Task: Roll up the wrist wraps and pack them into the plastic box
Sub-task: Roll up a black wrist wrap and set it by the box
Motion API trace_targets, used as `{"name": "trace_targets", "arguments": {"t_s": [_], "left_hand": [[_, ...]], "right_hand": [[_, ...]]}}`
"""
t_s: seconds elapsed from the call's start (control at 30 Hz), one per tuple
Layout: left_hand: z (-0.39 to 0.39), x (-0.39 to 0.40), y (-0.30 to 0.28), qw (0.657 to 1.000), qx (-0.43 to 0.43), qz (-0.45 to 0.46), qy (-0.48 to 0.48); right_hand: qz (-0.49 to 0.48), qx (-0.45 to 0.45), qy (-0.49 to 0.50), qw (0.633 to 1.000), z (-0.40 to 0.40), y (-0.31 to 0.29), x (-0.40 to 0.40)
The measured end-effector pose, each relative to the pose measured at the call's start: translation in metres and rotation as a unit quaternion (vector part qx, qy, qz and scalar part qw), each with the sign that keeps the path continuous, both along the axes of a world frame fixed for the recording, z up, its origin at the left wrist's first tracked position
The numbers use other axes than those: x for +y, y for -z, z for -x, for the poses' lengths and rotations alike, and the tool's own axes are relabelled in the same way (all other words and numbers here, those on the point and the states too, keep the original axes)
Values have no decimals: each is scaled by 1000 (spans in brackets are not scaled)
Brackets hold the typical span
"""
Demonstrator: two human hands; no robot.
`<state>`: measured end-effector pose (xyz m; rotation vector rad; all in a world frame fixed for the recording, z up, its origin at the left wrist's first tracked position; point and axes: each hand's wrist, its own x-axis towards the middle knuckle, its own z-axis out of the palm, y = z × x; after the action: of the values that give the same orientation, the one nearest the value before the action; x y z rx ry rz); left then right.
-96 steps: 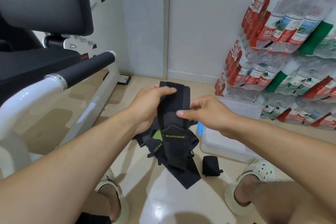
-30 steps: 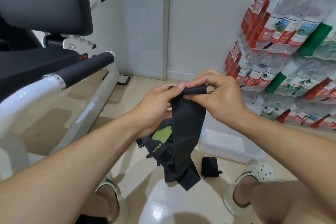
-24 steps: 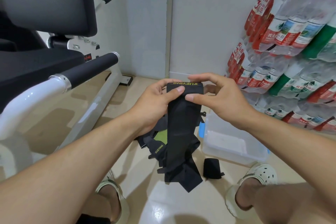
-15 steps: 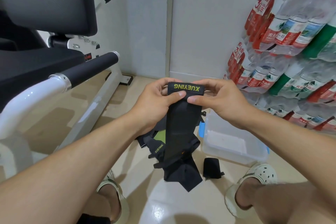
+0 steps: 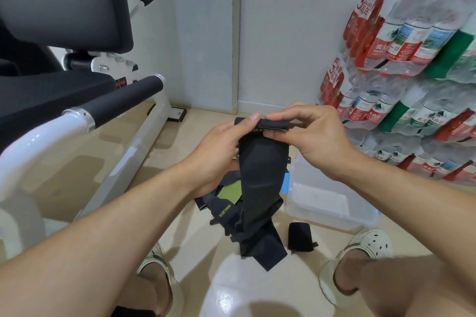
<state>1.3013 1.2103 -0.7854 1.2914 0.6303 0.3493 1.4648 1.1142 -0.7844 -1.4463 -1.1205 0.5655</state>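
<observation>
A long black fabric wrist wrap [image 5: 258, 183] hangs in mid-air at the centre of the view, its top edge folded over into a small tight roll. The left hand [image 5: 219, 147] pinches the roll's end at 9 o'clock, thumb on top and the other fingers curled behind the cloth, where they are mostly hidden. The right hand [image 5: 309, 134] pinches the end at 3 o'clock, fingers bent over the roll and thumb beneath it. A sliver of yellow lettering under the roll is too covered to read. The wrap's lower end drapes onto a heap of black and olive-green wrist wraps [image 5: 226, 203] on the pale glossy tiled floor [image 5: 195, 244]; how many lie in the heap cannot be told, as the hanging wrap covers part of it.

At 5 o'clock from the heap, apart from it, lies a small black rolled wrist wrap [image 5: 300, 237]. At 3 o'clock stands a clear plastic box with a blue clip [image 5: 332, 203], its far side hidden behind the right forearm.

Two cream perforated clogs [image 5: 360, 255] sit at the bottom, partly covered by the arms. At 10 o'clock is a white-framed exercise bench with black pads [image 5: 77, 85], cut off by the frame edge. At 2 o'clock, stacked shrink-wrapped packs of water bottles [image 5: 412, 59] run out of view.
</observation>
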Motion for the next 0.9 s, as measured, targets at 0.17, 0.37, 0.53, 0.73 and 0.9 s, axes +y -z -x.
{"name": "trace_targets", "arguments": {"t_s": [0.17, 0.37, 0.53, 0.73, 0.9], "left_hand": [[-2, 1, 1, 998, -37, 31, -34], [-1, 6, 3, 997, -55, 6, -45], [-3, 5, 7, 998, -56, -10, -41], [-5, 4, 10, 997, -52, -1, -52], [-3, 1, 5, 998, -52, 25, -30]], "right_hand": [[30, 23, -29, 999, -4, 3, 1], [80, 107, -48, 990, -7, 2, -2], [132, 147, -85, 977, -9, 5, -2], [121, 78, -24, 989, -7, 7, -4], [97, 51, -17, 994, -6, 5, 0]]}}
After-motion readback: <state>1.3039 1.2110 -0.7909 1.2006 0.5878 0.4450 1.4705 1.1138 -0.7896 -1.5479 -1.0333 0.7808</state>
